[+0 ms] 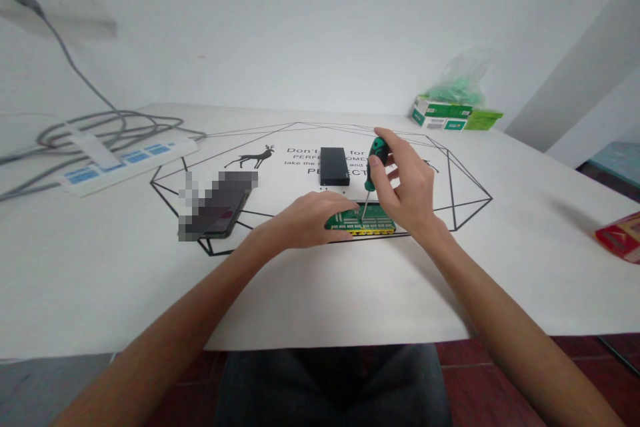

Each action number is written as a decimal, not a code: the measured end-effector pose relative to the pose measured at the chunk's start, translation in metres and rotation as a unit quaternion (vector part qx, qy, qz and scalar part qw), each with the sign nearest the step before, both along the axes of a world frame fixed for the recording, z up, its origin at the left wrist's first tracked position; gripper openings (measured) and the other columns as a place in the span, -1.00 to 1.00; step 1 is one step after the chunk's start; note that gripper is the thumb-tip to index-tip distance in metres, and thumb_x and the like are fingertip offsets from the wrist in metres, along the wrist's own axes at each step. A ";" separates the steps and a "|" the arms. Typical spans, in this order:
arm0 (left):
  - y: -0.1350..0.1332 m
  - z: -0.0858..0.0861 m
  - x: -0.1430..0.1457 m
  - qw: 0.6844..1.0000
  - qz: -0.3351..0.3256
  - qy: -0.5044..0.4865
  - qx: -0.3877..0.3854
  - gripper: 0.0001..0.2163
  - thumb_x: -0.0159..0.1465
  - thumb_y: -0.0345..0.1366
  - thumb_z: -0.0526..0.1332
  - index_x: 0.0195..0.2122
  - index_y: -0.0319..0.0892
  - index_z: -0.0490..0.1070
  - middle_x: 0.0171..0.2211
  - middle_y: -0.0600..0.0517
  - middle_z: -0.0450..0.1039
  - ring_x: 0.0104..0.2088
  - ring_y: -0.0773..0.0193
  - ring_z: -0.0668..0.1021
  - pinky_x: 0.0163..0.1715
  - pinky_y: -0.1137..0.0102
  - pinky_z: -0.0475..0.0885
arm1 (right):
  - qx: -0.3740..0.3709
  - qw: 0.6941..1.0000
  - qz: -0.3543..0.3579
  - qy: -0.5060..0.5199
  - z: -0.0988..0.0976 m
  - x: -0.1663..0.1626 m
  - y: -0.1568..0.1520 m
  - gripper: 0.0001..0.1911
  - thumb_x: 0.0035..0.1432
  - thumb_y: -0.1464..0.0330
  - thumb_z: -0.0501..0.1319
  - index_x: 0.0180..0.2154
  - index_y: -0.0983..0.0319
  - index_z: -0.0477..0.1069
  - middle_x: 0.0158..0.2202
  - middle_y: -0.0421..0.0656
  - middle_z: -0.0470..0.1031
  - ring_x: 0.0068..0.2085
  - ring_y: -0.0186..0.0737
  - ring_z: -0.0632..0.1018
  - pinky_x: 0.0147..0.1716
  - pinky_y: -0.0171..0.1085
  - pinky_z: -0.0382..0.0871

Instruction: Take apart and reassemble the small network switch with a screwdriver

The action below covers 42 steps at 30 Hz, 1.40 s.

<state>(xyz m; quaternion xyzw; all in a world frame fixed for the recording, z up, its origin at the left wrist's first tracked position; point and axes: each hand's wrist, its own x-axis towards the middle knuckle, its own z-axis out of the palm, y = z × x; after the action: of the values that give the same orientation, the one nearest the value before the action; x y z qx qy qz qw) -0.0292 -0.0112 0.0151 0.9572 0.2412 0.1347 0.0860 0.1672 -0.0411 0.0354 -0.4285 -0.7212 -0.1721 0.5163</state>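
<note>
"Grey cable [107, 121] lies looped toward the table's [320, 310] far left corner, beside a white power strip [133, 161]. Any danger?"

"Slight: a snagged loop could drag the strip"

"Then the dark phone [225, 207]?"

"Between that strip and the left hand [313, 219], so a swinging forearm might knock it"

"How does that hand hold?"

"Fingers and thumb wrap the left end of a green circuit board [367, 219], midway along the table, between its near and far edges. Should that hold slacken, the board could twist under load"

"Beyond it, toward the far edge, is a black case [334, 165]"

"With tiny dark specks [345, 192] just before it, perhaps screws; a brushing knuckle could scatter them"

"And the screwdriver [378, 155]?"

"Clasped by its handle in the right hand [407, 180], blade slanting down to the board. Too much tilt or too little pressure, and the tip may slip, scratching the board or jabbing the left fingers"

"Boxes [443, 113] near the far right corner, red packet [621, 238] by the right edge?"

"Well apart from both hands; I'd expect little trouble there"
</note>
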 end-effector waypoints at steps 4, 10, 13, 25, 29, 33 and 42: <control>0.000 0.000 -0.001 1.000 -0.002 -0.007 0.007 -0.62 0.29 -0.13 0.25 0.09 -0.16 0.40 0.07 -0.13 0.49 0.06 0.05 0.53 0.06 0.17 0.40 | 0.006 1.000 -0.026 -0.006 0.001 0.001 0.001 -0.64 0.30 0.26 0.13 0.09 0.20 0.37 -0.26 -0.12 0.49 -0.43 -0.31 0.47 -0.53 -0.32 0.38; 0.000 -0.001 0.000 1.000 -0.003 -0.010 0.002 -0.62 0.29 -0.13 0.26 0.08 -0.15 0.40 0.06 -0.12 0.50 0.04 0.05 0.53 0.05 0.18 0.40 | -0.002 1.000 -0.011 -0.025 0.000 0.001 0.001 -0.60 0.34 0.32 0.01 0.16 0.20 0.30 -0.22 -0.08 0.50 -0.32 -0.24 0.52 -0.53 -0.32 0.38; 0.000 -0.001 -0.001 1.000 -0.003 -0.008 -0.002 -0.63 0.29 -0.14 0.25 0.08 -0.17 0.40 0.05 -0.13 0.50 0.04 0.05 0.54 0.03 0.18 0.41 | 0.007 1.000 -0.019 -0.012 0.001 0.000 0.001 -0.63 0.32 0.27 0.08 0.11 0.19 0.35 -0.28 -0.11 0.48 -0.38 -0.26 0.49 -0.54 -0.32 0.37; 0.000 0.000 0.001 1.000 -0.005 -0.007 -0.002 -0.63 0.29 -0.16 0.26 0.08 -0.18 0.40 0.04 -0.13 0.50 0.03 0.05 0.54 0.05 0.17 0.41 | 0.003 1.000 -0.003 0.000 -0.002 -0.002 0.001 -0.61 0.31 0.29 0.10 0.14 0.18 0.32 -0.21 -0.09 0.52 -0.38 -0.27 0.49 -0.50 -0.31 0.39; 0.001 -0.002 0.001 1.000 -0.009 -0.013 0.010 -0.63 0.29 -0.16 0.27 0.08 -0.19 0.40 0.05 -0.15 0.50 0.03 0.05 0.54 0.03 0.18 0.43 | -0.007 1.000 -0.010 0.004 0.000 -0.002 0.000 -0.61 0.27 0.22 0.16 0.10 0.19 0.36 -0.22 -0.10 0.52 -0.41 -0.29 0.47 -0.52 -0.32 0.38; 0.002 -0.004 0.000 1.000 -0.010 -0.013 0.011 -0.61 0.27 -0.21 0.29 0.09 -0.19 0.39 0.06 -0.14 0.50 0.04 0.06 0.54 0.04 0.18 0.43 | -0.045 0.999 0.020 -0.002 0.000 -0.001 0.000 -0.56 0.31 0.25 0.09 0.19 0.16 0.26 -0.25 -0.13 0.54 -0.41 -0.29 0.49 -0.50 -0.33 0.39; 0.004 -0.007 -0.001 1.000 -0.012 -0.013 0.019 -0.57 0.23 -0.23 0.32 0.12 -0.18 0.37 0.06 -0.15 0.49 0.03 0.04 0.54 0.02 0.17 0.43 | -0.064 0.997 0.028 0.012 0.000 0.000 0.001 -0.56 0.24 0.20 0.19 0.13 0.11 0.28 -0.32 -0.21 0.55 -0.49 -0.33 0.50 -0.53 -0.34 0.36</control>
<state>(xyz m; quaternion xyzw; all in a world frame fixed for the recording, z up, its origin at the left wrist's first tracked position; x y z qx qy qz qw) -0.0297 -0.0070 0.0084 0.9599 0.2255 0.1504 0.0722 0.1669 -0.0400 0.0355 -0.4424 -0.7362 -0.1056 0.5011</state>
